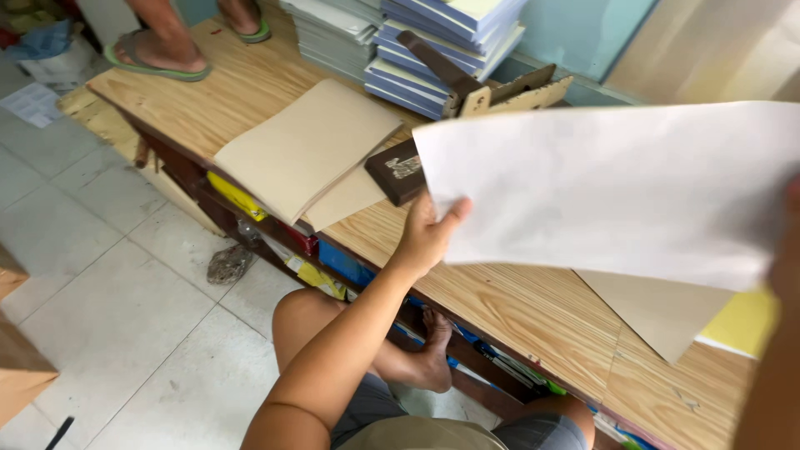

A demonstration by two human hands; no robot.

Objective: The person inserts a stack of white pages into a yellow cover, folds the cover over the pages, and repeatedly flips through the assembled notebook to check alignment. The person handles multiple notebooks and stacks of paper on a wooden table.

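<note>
The large white sheet [617,187] was already lifted clear of the wooden table [517,308], held up in the air between both hands. The left hand [429,233] pinched its lower left corner, thumb [454,212] on the near face and the other fingers hidden behind the paper. The right hand [787,250] showed only as a blur at the frame's right edge, against the sheet's right side; I could not tell how its fingers were set. A stack of tan sheets [304,150] lay flat, well beyond the left fingers, and more tan and yellow paper [737,321] lay beneath the right hand, seemingly yet to be handled.
</note>
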